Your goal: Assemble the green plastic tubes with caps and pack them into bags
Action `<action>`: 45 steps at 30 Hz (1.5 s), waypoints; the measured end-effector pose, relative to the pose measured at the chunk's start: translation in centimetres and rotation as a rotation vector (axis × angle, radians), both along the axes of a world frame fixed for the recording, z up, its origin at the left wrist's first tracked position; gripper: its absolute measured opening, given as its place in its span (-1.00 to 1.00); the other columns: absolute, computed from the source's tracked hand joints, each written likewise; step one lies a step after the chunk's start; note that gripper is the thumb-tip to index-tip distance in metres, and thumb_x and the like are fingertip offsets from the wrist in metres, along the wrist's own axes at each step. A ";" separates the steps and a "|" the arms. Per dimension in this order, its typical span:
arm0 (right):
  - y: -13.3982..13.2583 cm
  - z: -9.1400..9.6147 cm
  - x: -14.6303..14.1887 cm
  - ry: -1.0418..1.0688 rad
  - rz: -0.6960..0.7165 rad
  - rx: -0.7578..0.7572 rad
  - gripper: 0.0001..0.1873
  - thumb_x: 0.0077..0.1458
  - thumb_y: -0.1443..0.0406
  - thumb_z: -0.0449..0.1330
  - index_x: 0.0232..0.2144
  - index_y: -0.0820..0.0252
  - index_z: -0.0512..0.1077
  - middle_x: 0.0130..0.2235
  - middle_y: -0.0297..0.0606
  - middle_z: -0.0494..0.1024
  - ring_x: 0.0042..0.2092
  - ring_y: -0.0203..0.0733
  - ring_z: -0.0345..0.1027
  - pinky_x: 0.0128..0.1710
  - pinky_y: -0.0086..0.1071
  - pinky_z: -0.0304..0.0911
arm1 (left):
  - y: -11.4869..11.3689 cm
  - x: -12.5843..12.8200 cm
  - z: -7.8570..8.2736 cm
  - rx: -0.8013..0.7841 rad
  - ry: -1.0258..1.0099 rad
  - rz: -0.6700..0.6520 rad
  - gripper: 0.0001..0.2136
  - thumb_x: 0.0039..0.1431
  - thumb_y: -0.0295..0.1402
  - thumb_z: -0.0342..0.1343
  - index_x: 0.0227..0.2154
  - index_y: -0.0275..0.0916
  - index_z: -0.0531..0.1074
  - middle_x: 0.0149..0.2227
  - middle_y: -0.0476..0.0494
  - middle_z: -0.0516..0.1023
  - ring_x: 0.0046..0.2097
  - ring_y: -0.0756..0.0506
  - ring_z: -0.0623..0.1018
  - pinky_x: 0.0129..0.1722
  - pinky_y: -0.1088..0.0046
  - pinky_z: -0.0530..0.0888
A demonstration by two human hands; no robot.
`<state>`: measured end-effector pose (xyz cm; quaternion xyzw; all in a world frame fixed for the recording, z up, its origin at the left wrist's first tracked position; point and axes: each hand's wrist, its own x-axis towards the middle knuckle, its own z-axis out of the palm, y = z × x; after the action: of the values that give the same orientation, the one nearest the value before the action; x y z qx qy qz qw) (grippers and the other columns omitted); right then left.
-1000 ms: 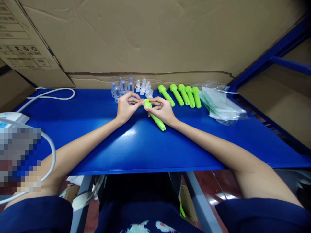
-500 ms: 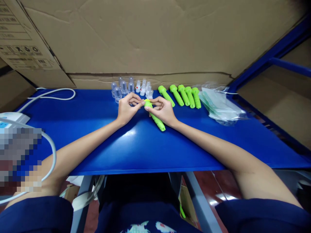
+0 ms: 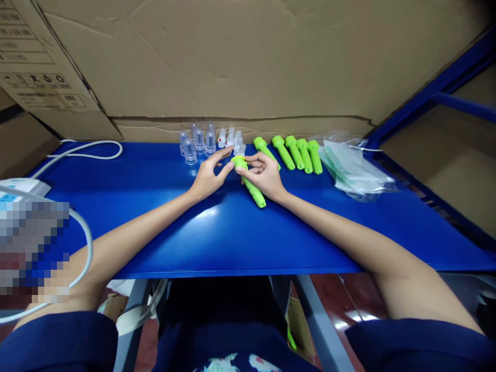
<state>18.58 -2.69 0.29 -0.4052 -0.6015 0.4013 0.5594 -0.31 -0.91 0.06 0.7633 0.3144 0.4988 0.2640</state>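
Note:
My right hand (image 3: 265, 175) is closed around the head end of a bright green, flashlight-shaped plastic handle (image 3: 254, 192). The handle slants down to the right, its narrow end toward me. At its top is a yellowish-green rim (image 3: 237, 158). My left hand (image 3: 211, 174) is beside that rim, thumb and index finger apart. The thumb tip is at the head's left edge; I cannot tell whether it touches. Just behind my fingers stand small clear domed caps with white bases (image 3: 230, 137). Larger clear domed caps (image 3: 199, 140) stand to their left.
Several matching green handles (image 3: 293, 153) lie at the back right. Beside them is a clear plastic bag (image 3: 354, 168) with pale green-white contents. A white cable (image 3: 93, 143) and a power strip (image 3: 23, 188) are at left. Cardboard (image 3: 240, 62) walls the back of the blue table (image 3: 186, 243).
My left thumb and index finger have spread apart and no longer pinch at the rim. My right hand still grips the green handle. The view has shifted slightly.

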 end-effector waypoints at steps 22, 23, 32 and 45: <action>-0.5 -0.3 -0.3 -0.049 0.013 0.008 -0.32 -0.23 -0.06 0.55 -0.20 0.14 0.38 -0.18 -0.13 0.67 -0.51 -0.22 0.52 -0.54 -0.34 0.48 | 0.0 0.1 -0.3 -0.019 0.032 0.010 -0.65 0.30 -0.56 0.07 0.04 -0.21 0.62 0.06 -0.13 0.67 0.06 -0.15 0.69 0.13 0.28 0.60; -0.6 -0.3 -0.3 -0.046 0.012 0.012 -0.32 -0.22 -0.07 0.55 -0.20 0.14 0.38 -0.17 -0.13 0.67 -0.51 -0.22 0.52 -0.54 -0.35 0.48 | 0.1 0.0 -0.3 -0.003 0.039 0.000 -0.65 0.30 -0.57 0.06 0.04 -0.21 0.62 0.06 -0.12 0.67 0.07 -0.14 0.69 0.14 0.30 0.59; -0.4 -0.2 -0.2 -0.061 0.097 -0.012 -0.28 -0.21 -0.13 0.53 -0.17 0.09 0.34 -0.08 -0.19 0.63 -0.50 -0.26 0.52 -0.54 -0.37 0.48 | 0.4 -0.8 0.2 0.161 0.121 0.072 -0.73 0.27 -0.55 0.15 -0.07 -0.20 0.66 -0.04 -0.15 0.72 -0.02 -0.13 0.72 0.06 0.32 0.61; -0.2 -0.4 0.0 -0.092 0.144 -0.015 -0.31 -0.14 -0.11 0.50 -0.14 0.07 0.32 -0.11 -0.26 0.59 -0.51 -0.28 0.51 -0.55 -0.38 0.46 | 0.1 -1.0 0.1 0.168 0.080 0.110 -0.64 0.23 -0.50 0.20 0.09 -0.23 0.58 -0.11 -0.14 0.74 -0.18 -0.09 0.74 -0.10 0.40 0.66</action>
<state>18.60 -2.89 -0.08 -0.3832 -0.6509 0.4259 0.4981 -1.28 -0.80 0.18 0.7835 0.3232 0.5065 0.1583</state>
